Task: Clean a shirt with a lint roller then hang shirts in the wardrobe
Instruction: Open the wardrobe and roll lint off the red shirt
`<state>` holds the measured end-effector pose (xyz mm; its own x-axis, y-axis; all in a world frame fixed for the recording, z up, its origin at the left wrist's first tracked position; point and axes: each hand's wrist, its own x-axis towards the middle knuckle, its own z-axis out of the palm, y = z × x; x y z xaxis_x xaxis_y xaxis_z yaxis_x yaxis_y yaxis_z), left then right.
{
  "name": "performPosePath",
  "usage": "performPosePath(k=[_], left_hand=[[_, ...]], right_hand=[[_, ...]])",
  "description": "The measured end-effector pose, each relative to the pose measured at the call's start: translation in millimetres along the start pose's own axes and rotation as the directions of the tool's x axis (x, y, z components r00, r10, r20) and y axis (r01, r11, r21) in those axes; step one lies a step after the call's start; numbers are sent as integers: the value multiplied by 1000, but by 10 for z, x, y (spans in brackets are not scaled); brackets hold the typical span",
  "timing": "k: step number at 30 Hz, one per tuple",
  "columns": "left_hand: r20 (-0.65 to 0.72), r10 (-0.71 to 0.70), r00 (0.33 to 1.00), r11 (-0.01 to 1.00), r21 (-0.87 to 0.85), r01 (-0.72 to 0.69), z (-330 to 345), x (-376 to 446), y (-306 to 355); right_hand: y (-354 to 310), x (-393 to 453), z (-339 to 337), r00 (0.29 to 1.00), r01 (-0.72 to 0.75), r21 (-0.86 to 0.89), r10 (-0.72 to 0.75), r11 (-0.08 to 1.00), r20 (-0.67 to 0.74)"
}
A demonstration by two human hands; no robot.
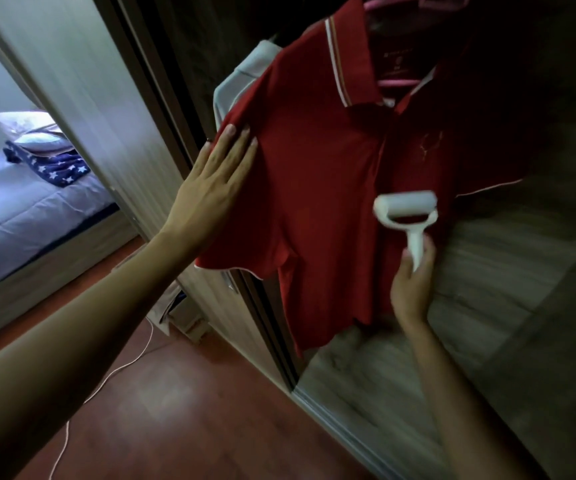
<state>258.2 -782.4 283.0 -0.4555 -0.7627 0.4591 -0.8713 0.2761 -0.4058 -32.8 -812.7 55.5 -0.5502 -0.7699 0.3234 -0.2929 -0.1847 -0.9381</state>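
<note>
Red polo shirt (321,188) hangs on pink hanger (395,83) at wardrobe front; soft, light, likely to swing. Left hand (210,188), fingers spread, lies flat on its left sleeve. Right hand (412,282) grips lint roller (406,211) by the handle, against the lower chest.

The pink hanger (397,81) is cut off by the top edge of the frame, so its hook and whatever it hangs from cannot be seen. The red shirt (314,188) fades into darkness at the upper right, its far sleeve barely traceable. A grey garment (241,74) behind it shows only a shoulder. The label print inside the collar is too small to read. The lint roller (406,209) and the wood panel in the lower right are smeared by motion blur (grain reads as streaks). The right hand (412,282) hides the handle's lower end. The bed (20,216) at left runs off the frame
</note>
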Motion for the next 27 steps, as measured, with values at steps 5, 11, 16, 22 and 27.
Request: performPosePath(k=[5,11,16,22,27], left_hand=[[-7,-3,1000,1000,6,3,31,13,-11],[8,-25,1000,1000,-1,25,52,-6,-47],[-1,-21,1000,1000,-8,21,61,-17,12],[7,-21,1000,999,-36,22,96,1,78],[5,-26,1000,999,-47,27,91,7,82]], right_hand=[[-193,534,77,999,17,-13,-18,1000,-47],[832,5,-59,863,-211,-418,369,884,344],[817,-231,-225,883,-218,-416,360,883,300],[-54,303,-64,995,-83,-81,88,993,49],[-342,241,35,999,40,0,-40,999,27]])
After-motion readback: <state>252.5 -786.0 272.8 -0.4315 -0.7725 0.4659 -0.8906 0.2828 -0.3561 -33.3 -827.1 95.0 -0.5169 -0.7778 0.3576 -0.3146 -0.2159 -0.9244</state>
